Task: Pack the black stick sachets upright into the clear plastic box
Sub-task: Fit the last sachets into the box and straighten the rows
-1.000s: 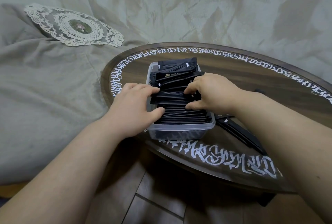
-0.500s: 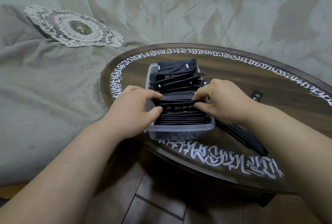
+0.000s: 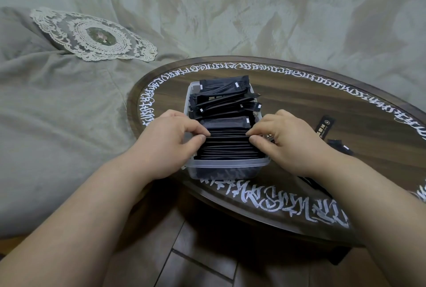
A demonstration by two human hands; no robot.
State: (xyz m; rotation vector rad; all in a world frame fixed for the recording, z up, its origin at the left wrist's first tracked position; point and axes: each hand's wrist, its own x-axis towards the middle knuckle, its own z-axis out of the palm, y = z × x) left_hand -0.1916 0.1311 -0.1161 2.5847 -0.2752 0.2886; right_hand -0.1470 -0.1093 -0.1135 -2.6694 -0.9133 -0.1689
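The black stick sachets (image 3: 227,146) stand on edge in a tight row across the near half of the clear plastic box (image 3: 227,168), their long edges running from one side wall to the other, while toward the far end more sachets (image 3: 224,96) lie tilted and piled loosely, some rising above the rim. The box sits on the near left part of a round dark wooden bench (image 3: 299,107) whose edge carries a ring of white script. The left hand (image 3: 171,141) is at the left side of the box, forefinger and thumb curled and pinching the left ends of several upright sachets in the middle of the row. The right hand (image 3: 285,139) mirrors it on the right side, thumb and forefinger nipping the right ends of the same bundle. On the bench to the right of the box lie loose sachets (image 3: 325,125), one with gold print facing up, others partly hidden behind the right forearm. Beyond the bench spreads grey-green cloth (image 3: 69,114), with a round lace doily (image 3: 96,38) on it at the upper left. Dark floor tiles (image 3: 196,252) show below the bench edge.
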